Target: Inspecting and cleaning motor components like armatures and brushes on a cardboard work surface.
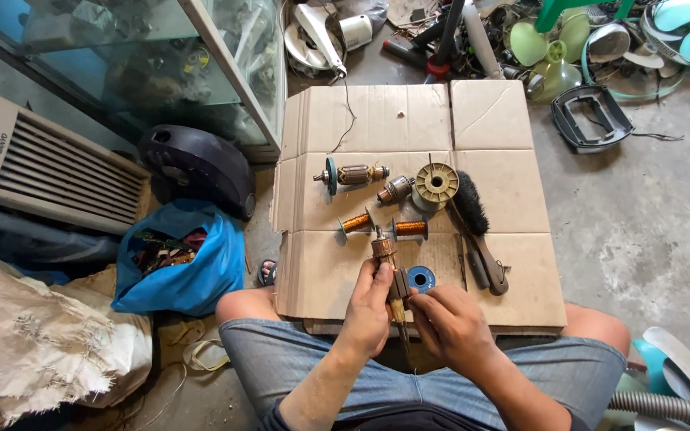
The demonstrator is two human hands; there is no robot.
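Note:
My left hand (369, 307) grips a small motor armature (384, 249) with a copper commutator end pointing away from me. My right hand (445, 319) holds a thin tool (398, 297) against the armature's shaft, fingers closed on it. Both hands work above my lap at the near edge of a flattened cardboard sheet (513, 263). Just beyond my right fingers lies a blue spool (421, 278). Two copper wire bobbins (356, 223) (410, 229) lie further out, with a larger armature (353, 174) and a smaller rotor (395, 191) behind them.
A tan round spool (436, 183) and a black brush with a wooden handle (477, 231) lie on the cardboard's right. A blue bag of scraps (177, 259), a dark appliance shell (195, 168), a glass cabinet (161, 64) stand left; fan parts (600, 48) far right.

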